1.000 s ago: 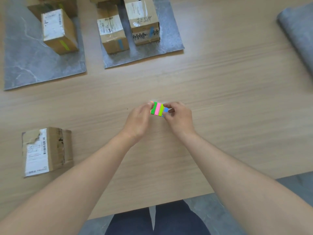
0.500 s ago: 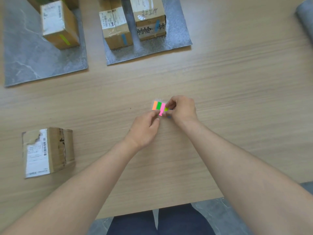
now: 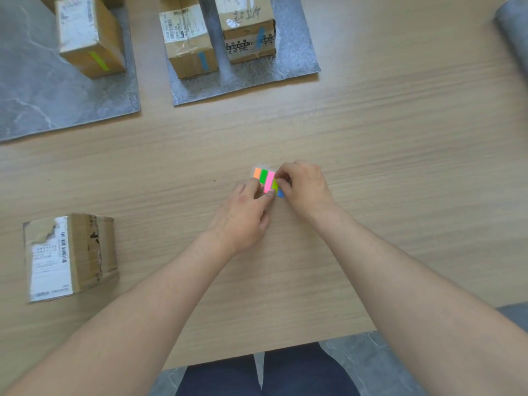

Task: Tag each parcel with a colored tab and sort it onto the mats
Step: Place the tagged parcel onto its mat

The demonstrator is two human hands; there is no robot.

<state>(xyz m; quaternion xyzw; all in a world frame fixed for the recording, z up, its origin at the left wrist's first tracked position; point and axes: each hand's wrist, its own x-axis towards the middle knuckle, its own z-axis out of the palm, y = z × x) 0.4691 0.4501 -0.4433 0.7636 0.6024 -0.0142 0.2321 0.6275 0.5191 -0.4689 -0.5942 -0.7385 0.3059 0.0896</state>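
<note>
Far side of the table (image 3: 400,138), I see two mats. Left mat (image 3: 43,104) carries one parcel (image 3: 91,38) in full view; middle mat (image 3: 294,52) carries two side by side (image 3: 188,38) (image 3: 245,30). A third mat (image 3: 514,32) pokes in at the far right. Lone parcel (image 3: 68,255) sits near left, off the mats. Tab pad (image 3: 264,178) lies mid-table, with the left hand (image 3: 243,218) on its near edge and the right hand (image 3: 305,187) on its right side.
</note>
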